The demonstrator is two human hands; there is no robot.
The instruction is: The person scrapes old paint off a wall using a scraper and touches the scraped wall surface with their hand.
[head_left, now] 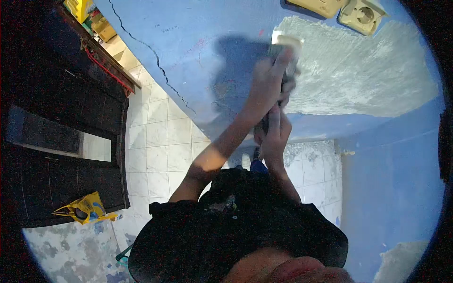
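Note:
Against the blue wall (188,28), my left hand (266,87) is closed on a dark, long tool (287,70), partly blurred, with a pale upper end touching the wall. Lower down, my right hand (276,132) is wrapped round the tool's lower part. The tool lies at the left edge of a rough grey-white plaster patch (358,70). Fingers hide much of the tool, so its exact kind is unclear.
A cream wall socket (363,16) sits above the patch. A crack (158,61) runs down the wall at left. A dark cabinet (61,118) stands at far left, with a yellow bag (87,207) by its lower end. White floor tiles (158,141) lie below.

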